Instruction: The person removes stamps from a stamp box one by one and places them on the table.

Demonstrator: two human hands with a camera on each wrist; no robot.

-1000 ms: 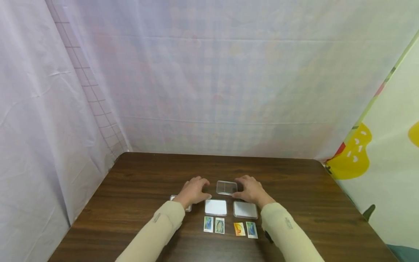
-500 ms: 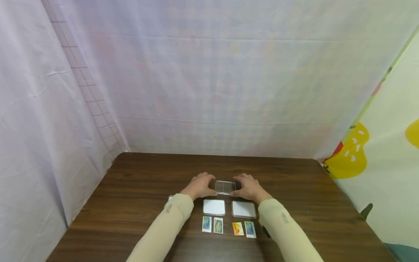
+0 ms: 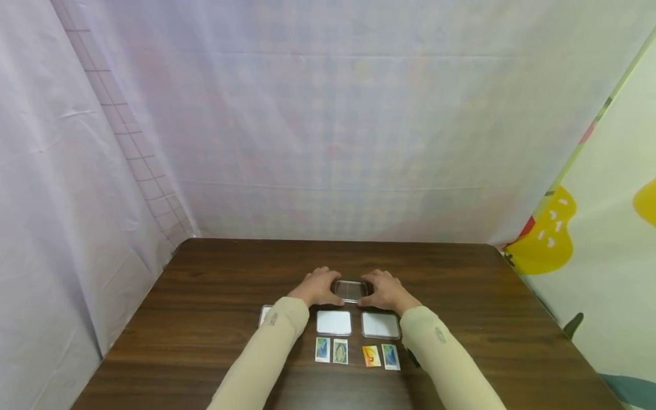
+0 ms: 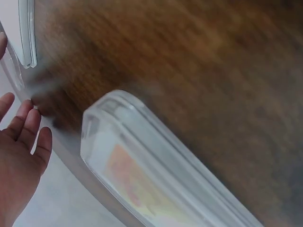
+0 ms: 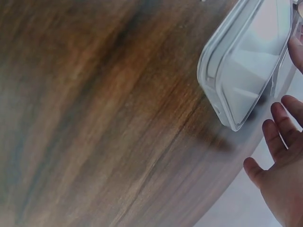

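Note:
A clear, flat rectangular case (image 3: 351, 291) lies on the table between my two hands. My left hand (image 3: 319, 287) is at its left side, thumb near the front corner and fingers near the back corner. At the right side my right hand (image 3: 385, 291) mirrors this, fingertips right at the edge. Both hands have spread, relaxed fingers, as the left wrist view of the left hand (image 4: 21, 156) and the right wrist view of the right hand (image 5: 284, 165) show. Just in front sit two white-filled clear cases, a middle one (image 3: 333, 323) and a right one (image 3: 380, 326).
Several small picture cards lie before the cases, including a blue-green card (image 3: 322, 349) and an orange card (image 3: 371, 356). Another case (image 3: 264, 315) is partly hidden by the left sleeve; the left wrist view shows a case (image 4: 137, 175) with an orange picture inside. Curtains surround the brown table (image 3: 215, 273).
My left hand has moved right and slightly forward, from over the left case to the clear case's left side. The right hand has stayed near the case's right side and drawn slightly closer.

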